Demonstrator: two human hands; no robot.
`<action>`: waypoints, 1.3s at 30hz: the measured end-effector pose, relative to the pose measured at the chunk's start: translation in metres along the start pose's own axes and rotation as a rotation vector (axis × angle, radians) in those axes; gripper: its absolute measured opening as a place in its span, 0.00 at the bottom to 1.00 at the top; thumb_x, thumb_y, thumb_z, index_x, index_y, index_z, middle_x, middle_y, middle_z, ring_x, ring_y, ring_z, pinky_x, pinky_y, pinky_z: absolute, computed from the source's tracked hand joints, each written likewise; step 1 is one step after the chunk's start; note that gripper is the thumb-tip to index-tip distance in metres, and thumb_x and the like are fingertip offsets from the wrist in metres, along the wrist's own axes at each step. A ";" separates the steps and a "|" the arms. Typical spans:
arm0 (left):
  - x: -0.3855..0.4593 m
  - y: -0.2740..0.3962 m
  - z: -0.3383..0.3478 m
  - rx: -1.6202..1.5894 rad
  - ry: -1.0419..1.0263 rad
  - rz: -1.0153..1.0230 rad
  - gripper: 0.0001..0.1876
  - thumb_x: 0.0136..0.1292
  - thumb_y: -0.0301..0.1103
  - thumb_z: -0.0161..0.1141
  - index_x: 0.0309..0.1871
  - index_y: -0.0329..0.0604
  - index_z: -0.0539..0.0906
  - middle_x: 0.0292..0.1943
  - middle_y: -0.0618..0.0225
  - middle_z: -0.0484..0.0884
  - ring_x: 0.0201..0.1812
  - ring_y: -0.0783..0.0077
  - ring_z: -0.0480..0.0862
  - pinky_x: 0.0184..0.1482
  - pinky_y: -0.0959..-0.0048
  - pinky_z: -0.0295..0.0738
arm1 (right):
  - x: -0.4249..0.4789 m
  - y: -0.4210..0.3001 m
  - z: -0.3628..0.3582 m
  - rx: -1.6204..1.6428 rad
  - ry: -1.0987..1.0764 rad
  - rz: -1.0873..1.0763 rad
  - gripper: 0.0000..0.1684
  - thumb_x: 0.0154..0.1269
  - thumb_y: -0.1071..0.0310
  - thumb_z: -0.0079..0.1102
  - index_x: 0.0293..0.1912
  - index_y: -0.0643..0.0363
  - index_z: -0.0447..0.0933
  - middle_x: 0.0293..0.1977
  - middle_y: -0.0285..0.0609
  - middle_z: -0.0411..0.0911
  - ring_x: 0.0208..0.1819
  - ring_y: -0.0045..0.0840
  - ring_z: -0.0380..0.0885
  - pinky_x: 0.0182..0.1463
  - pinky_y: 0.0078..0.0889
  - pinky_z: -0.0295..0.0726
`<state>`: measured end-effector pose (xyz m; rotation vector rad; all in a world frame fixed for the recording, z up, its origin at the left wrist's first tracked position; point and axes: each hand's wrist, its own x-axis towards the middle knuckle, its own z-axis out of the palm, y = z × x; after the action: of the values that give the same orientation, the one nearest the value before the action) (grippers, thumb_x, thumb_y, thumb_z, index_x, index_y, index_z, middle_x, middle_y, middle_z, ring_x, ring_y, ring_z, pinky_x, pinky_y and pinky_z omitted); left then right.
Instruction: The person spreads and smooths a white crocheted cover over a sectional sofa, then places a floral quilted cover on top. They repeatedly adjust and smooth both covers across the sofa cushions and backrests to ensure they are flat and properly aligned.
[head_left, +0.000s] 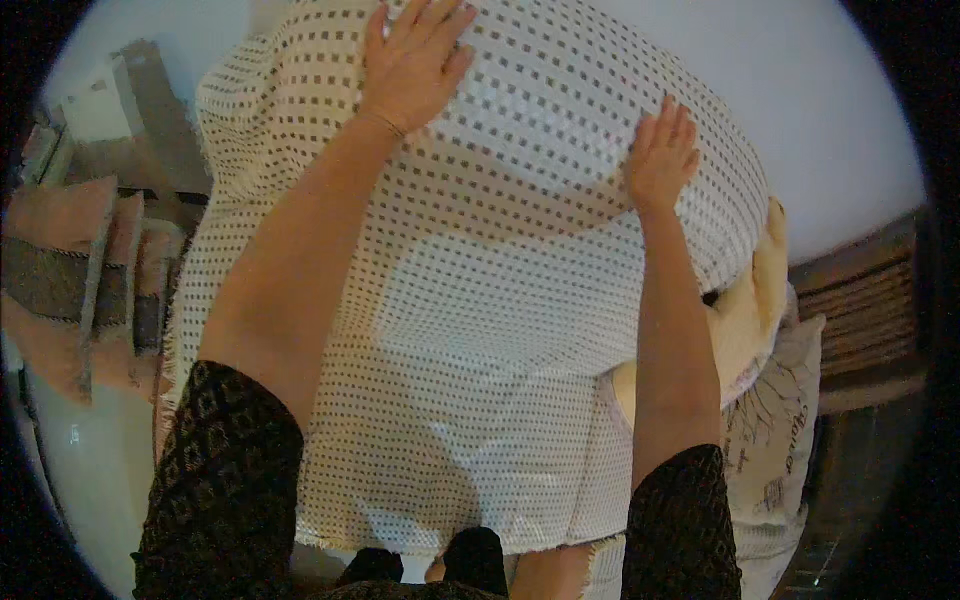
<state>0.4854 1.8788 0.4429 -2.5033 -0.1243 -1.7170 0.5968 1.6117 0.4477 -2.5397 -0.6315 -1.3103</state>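
Note:
A cream woven cover with small dark squares and fringed edges (495, 300) spreads over a large padded piece of furniture, likely a sofa. My left hand (412, 67) lies palm down on the cover near the top, its fingers spread and a thin band at the wrist. Further right, my right hand (663, 156) rests flat on the same cover, its fingers a little apart. Neither hand grips the fabric. Below the hands the cover runs down towards me, and its fringed lower edge hangs near my dark-clad knees.
A printed cushion (772, 427) and a yellow padded item (742, 322) lie at the right, beside the cover. Pink and grey cushions or fabric pieces (67, 217) stand at the left. A pale wall (810, 112) rises behind. Dark slatted furniture (862, 315) is at the far right.

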 end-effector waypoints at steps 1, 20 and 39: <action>-0.001 0.003 -0.003 0.009 -0.003 0.019 0.20 0.59 0.43 0.46 0.54 0.54 0.68 0.56 0.73 0.65 0.59 0.67 0.62 0.61 0.57 0.43 | -0.017 0.002 -0.004 0.004 0.005 -0.045 0.28 0.63 0.51 0.34 0.60 0.50 0.55 0.60 0.47 0.52 0.62 0.38 0.49 0.60 0.53 0.45; -0.479 0.037 -0.066 -0.244 -1.106 -0.707 0.22 0.55 0.41 0.53 0.47 0.33 0.65 0.46 0.49 0.65 0.50 0.53 0.64 0.49 0.59 0.62 | -0.492 0.091 0.068 0.037 -1.256 0.365 0.53 0.44 0.32 0.51 0.54 0.71 0.57 0.52 0.66 0.58 0.53 0.50 0.61 0.50 0.50 0.65; -0.510 0.115 -0.067 0.006 -0.884 -0.376 0.29 0.53 0.51 0.53 0.52 0.42 0.65 0.55 0.53 0.60 0.57 0.46 0.57 0.51 0.37 0.48 | -0.517 -0.033 0.060 -0.144 -1.061 0.304 0.51 0.47 0.33 0.46 0.53 0.73 0.55 0.55 0.66 0.48 0.58 0.54 0.45 0.51 0.61 0.51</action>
<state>0.2545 1.7512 -0.0135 -3.1682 -0.6876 -0.5260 0.3607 1.5212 -0.0085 -3.1495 -0.2567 0.1809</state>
